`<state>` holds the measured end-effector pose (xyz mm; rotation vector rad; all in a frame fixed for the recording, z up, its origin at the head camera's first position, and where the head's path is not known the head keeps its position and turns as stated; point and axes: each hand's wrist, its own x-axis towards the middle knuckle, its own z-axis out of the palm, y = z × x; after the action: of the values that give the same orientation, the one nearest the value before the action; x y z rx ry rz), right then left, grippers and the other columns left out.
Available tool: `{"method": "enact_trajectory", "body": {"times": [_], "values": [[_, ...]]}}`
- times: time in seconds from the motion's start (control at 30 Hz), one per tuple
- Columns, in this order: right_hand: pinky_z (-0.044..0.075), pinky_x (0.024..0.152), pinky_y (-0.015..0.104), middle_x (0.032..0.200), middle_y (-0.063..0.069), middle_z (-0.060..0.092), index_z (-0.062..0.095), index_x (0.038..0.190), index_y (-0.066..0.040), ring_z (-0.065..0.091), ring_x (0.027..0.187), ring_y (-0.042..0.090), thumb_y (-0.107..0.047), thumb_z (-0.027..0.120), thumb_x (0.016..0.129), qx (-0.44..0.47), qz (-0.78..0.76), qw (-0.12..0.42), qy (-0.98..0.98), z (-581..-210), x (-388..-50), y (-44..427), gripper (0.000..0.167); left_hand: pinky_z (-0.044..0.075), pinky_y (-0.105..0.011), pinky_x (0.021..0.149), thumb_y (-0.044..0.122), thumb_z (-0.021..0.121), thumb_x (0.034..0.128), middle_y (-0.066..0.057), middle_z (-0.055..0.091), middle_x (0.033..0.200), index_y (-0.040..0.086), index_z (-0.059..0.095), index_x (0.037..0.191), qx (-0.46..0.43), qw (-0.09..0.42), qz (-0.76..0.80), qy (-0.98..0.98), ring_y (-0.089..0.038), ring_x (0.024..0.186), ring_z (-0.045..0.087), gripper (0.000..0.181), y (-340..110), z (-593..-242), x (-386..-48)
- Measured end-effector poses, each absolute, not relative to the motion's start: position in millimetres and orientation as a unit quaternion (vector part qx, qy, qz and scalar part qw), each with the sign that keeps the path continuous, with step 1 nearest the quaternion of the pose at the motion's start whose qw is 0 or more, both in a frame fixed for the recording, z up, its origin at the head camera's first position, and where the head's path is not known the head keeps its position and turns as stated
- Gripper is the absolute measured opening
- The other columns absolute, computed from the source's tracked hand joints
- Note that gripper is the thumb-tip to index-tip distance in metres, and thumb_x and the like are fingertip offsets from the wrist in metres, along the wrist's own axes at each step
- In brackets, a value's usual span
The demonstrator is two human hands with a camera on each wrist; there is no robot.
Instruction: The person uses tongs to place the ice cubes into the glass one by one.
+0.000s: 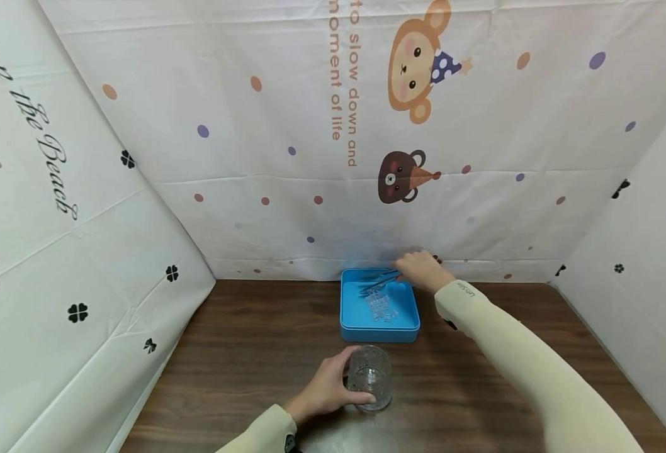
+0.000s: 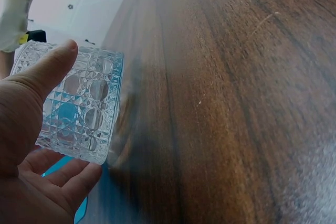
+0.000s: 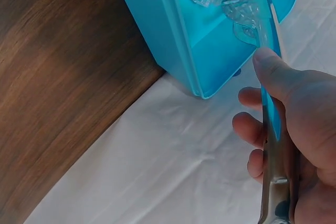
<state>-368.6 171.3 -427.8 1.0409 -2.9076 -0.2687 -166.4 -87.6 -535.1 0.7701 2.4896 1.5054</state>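
My left hand [image 1: 326, 387] grips a clear cut-pattern drinking glass [image 1: 371, 376] on the wooden table, thumb on the near side. In the left wrist view, the thumb and fingers curve around the textured glass [image 2: 100, 103]. My right hand [image 1: 422, 270] holds metal tongs [image 1: 383, 283] over the far right part of a blue square box [image 1: 379, 335]. Small clear ice-like cubes [image 1: 379, 306] lie in the box. In the right wrist view, the tongs [image 3: 274, 187] reach down inside the box beside the cubes; whether their tips pinch one I cannot tell.
The box stands at the back of the dark wooden table [image 1: 253, 352], close to a white printed cloth wall [image 1: 287, 220]. Further cloth walls rise at the left [image 1: 135, 302] and right [image 1: 633, 251]. The glass is in front of the box.
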Motion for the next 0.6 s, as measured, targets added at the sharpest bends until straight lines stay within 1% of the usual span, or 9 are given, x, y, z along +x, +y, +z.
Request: {"method": "enact_trajectory", "body": {"times": [0.2,0.4,0.6], "values": [[0.058,0.059,0.035,0.094,0.004,0.074,0.072,0.127,-0.012,0.069,0.076,0.020,-0.028,0.078,0.093,0.332,-0.095,0.013,-0.938,-430.6,-370.3,171.8,0.038,0.054,-0.027,0.096,0.032,0.093,0.0777,-0.007,0.064,0.133,0.011,0.051,0.143,0.259,0.064,0.501,0.823,-0.018,0.117,0.065,0.080,-87.7,-534.6,-165.6],[0.058,0.060,0.036,0.093,0.005,0.073,0.073,0.124,-0.010,0.068,0.075,0.021,-0.028,0.079,0.092,0.329,-0.092,0.018,-0.940,-431.4,-369.1,172.7,0.037,0.054,-0.028,0.096,0.033,0.093,0.0771,-0.007,0.065,0.133,0.013,0.052,0.143,0.256,0.062,0.495,0.828,-0.018,0.117,0.064,0.081,-87.9,-533.5,-165.5],[0.057,0.060,0.037,0.084,0.003,0.069,0.074,0.113,-0.010,0.065,0.071,0.020,-0.028,0.078,0.093,0.326,-0.100,0.027,-0.940,-431.7,-367.2,173.3,0.026,0.054,-0.028,0.096,0.033,0.093,0.0778,-0.007,0.064,0.133,0.013,0.052,0.143,0.258,0.062,0.498,0.826,-0.018,0.117,0.064,0.080,-88.0,-534.4,-165.7]]}}
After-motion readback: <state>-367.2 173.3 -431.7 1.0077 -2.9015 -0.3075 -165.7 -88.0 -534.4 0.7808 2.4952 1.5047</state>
